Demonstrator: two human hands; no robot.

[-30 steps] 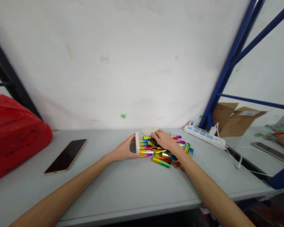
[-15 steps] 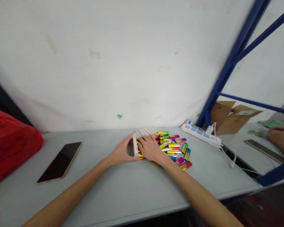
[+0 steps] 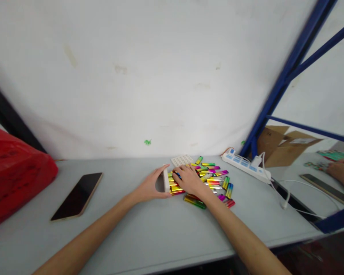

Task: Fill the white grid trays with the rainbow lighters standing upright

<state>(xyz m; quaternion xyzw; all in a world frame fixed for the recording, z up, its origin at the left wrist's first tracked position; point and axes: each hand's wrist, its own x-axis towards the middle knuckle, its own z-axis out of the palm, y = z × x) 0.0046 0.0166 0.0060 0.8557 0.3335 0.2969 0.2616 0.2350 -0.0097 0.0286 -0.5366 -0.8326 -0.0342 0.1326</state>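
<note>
My left hand (image 3: 149, 187) grips a white tray (image 3: 166, 181) that stands on its edge, thumb at the bottom and fingers at the top. Shiny metallic cases (image 3: 174, 187), shaped like lighter casings in gold, red and other colours, lie with their ends against the tray's right face. Over these, my right hand (image 3: 190, 179) has its fingers bent round a case with a blue end (image 3: 177, 175); its fingertips are partly hidden. Several more loose cases (image 3: 215, 179) are spread to the right, some under my right wrist. Behind them lies a second white tray (image 3: 182, 159) with rows of cells.
A phone (image 3: 77, 196) lies on the grey table (image 3: 137, 236) at left, beside a red plastic bag (image 3: 17, 175). At right are a white power strip (image 3: 246, 168) with cables, a blue metal frame (image 3: 271, 103), a cardboard box (image 3: 286, 147) and another person's hand (image 3: 342, 172).
My right hand has shifted slightly on the cases, and more of them show beside the upright tray. A green-gold case near my right wrist is more exposed. The view has turned slightly.
</note>
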